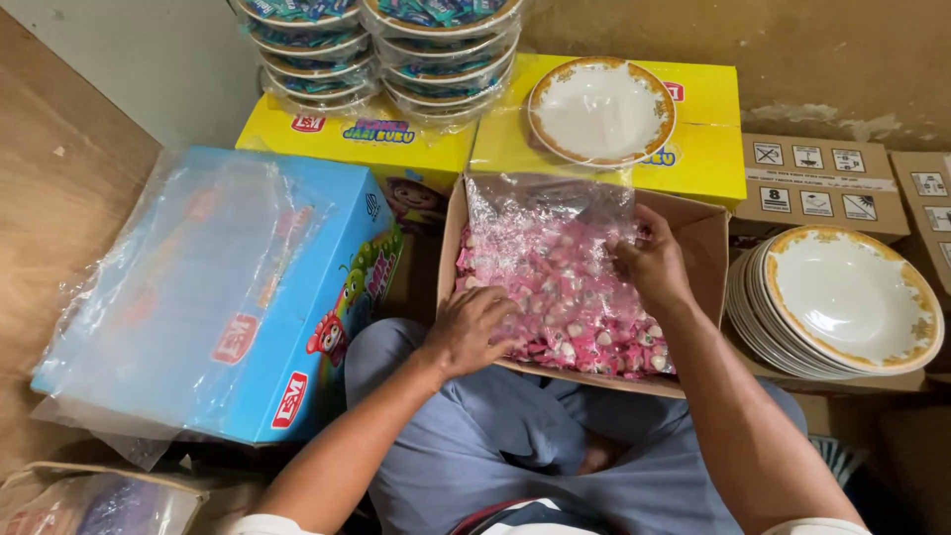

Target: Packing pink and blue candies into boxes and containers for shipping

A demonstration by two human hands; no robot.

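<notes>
A brown cardboard box (pixel 705 238) sits in front of my lap, lined with a clear plastic bag (pixel 550 208) full of small pink wrapped candies (pixel 565 297). My left hand (pixel 466 332) rests on the candies at the box's near left edge, fingers curled down into them. Deeper in on the right side, my right hand (pixel 654 266) pinches the plastic bag among the candies. A single white plate with a gold rim (pixel 601 109) lies on the yellow boxes (pixel 693 149) behind.
A large blue carton wrapped in clear plastic (pixel 218 297) lies to the left. A stack of gold-rimmed plates (pixel 842 302) sits to the right on brown cartons (pixel 822 183). Wrapped filled plates (pixel 376 50) are piled at the back. A bag (pixel 99 500) lies at bottom left.
</notes>
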